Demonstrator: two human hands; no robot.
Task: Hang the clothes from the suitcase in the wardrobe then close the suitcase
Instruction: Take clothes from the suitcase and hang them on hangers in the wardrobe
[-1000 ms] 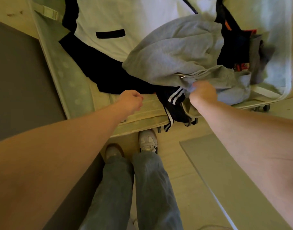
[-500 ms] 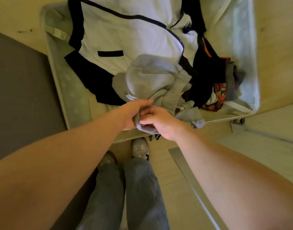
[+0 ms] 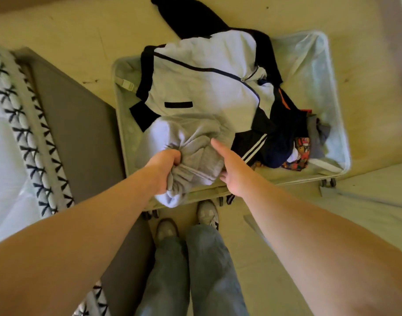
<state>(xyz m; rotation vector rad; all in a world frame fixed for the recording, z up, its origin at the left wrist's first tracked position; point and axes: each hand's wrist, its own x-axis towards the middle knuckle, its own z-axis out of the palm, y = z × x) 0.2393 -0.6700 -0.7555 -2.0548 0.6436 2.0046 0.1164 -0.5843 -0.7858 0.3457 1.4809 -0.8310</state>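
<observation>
Now in hand: taking one garment out of the suitcase (image 3: 339, 124), as I read it; nothing is hung yet.
Left hand (image 3: 166, 165): clenched round a fistful of the grey garment (image 3: 195, 142).
Right hand (image 3: 234, 169): released, fingers straight, forefinger lying along the grey garment's right side; it grasps nothing.
Grey garment: a crumpled bundle at the suitcase's near rim, part of it hanging over the edge below the left fist, the rest lying against the jacket (image 3: 202, 87).
Suitcase: open flat on the floor, just beyond the person's shoes (image 3: 207, 215).
Other clothes: the white jacket with black trim, a striped black piece (image 3: 252, 144) and a patterned piece (image 3: 302, 149), all inside the suitcase.
Wardrobe: not in view.
Next move: probably the right hand takes a second hold so the bundle can be shaken out and its shoulders or waistband found; then it must be carried clear without dragging the jacket along.
</observation>
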